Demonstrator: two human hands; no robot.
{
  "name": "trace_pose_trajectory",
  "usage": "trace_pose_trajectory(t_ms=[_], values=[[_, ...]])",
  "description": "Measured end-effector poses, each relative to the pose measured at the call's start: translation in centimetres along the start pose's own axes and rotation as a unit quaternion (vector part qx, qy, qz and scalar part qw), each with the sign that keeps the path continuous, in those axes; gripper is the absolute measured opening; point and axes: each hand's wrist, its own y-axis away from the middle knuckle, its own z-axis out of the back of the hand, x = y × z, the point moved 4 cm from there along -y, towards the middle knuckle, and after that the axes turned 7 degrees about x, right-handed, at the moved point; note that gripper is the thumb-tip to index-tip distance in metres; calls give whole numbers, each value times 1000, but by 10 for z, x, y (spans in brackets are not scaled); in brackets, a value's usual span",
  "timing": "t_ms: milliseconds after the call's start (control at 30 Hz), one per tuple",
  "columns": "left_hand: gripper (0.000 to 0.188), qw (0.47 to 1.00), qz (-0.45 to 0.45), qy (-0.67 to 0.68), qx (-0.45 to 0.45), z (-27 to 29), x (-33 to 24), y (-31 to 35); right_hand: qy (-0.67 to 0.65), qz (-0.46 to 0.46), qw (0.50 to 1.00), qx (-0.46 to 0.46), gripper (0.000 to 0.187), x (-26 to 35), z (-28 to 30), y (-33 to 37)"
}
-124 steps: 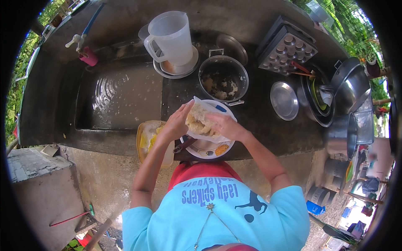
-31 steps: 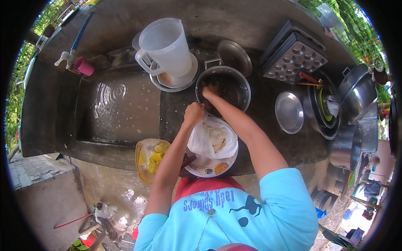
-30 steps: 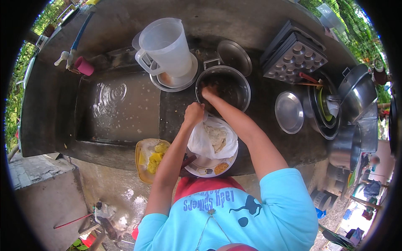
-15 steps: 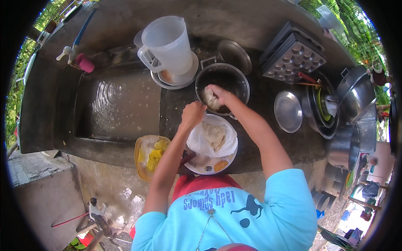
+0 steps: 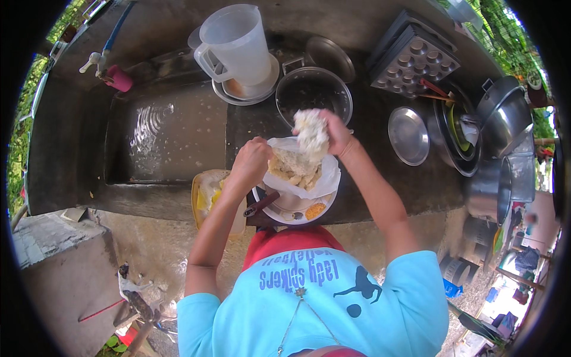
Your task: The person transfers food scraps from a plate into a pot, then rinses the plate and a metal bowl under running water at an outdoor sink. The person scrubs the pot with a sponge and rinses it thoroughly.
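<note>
My right hand (image 5: 338,134) grips a whitish, lumpy clump of food (image 5: 311,134), whose kind I cannot make out. It is raised over an open white plastic bag (image 5: 324,181). Pale, crumbly pieces (image 5: 291,169) lie inside the bag. My left hand (image 5: 251,162) is closed at the bag's left edge and appears to pinch the plastic. Under the bag is a white round plate (image 5: 282,215), with a small orange heap (image 5: 314,210) near its front rim. A dark brown handle (image 5: 262,203) juts over the plate's left side. Just beyond the bag stands a dark-bottomed metal pot (image 5: 314,89).
Left of the plate is a yellow tub (image 5: 198,190) with yellow contents. A water-filled basin (image 5: 172,143) takes up the left. Behind stands a clear plastic pitcher (image 5: 238,50). To the right are a metal plate (image 5: 408,137), muffin tins (image 5: 416,62) and stacked pots (image 5: 505,113).
My right hand has come out of the pot with the clump, toward me and over the bag. My left hand has shifted left and nearer, and the bag's opening looks wider.
</note>
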Motion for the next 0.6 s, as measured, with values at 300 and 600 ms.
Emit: trace_pose_trajectory(t_ms=[300,600], values=[[39,995,14,84,-48,3,-2,-2,780,111,609,-90,27,-66,-62,20],[68,995,-2,101,-26,-14,6,-42,615,69,730,-289,13,69,67,-42]])
